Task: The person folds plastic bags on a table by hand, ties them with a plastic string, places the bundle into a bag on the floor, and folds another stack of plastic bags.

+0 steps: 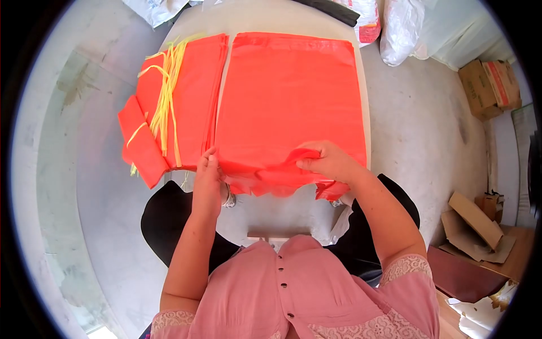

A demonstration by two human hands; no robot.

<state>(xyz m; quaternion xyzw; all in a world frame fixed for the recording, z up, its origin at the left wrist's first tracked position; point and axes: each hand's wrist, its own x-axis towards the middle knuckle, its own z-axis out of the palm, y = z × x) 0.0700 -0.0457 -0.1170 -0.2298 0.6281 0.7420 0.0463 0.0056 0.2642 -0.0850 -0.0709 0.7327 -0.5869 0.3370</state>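
A large stack of thin red plastic bags lies flat on the table, its near edge crumpled and hanging over the front. My right hand pinches a gathered fold of the top red plastic bag at the near right. At the near left corner, my left hand is closed with the fingertips upright against the bag's edge; the exact grip is partly hidden. Left of it lies a second red stack, with loose yellow strings across it. A folded red bundle tied with yellow string rests at its left corner.
The pale table has a rounded far end, where a black roll lies. White plastic sacks stand beyond it. Cardboard boxes sit at the right wall, and opened cardboard lies nearer. My knees are under the near edge.
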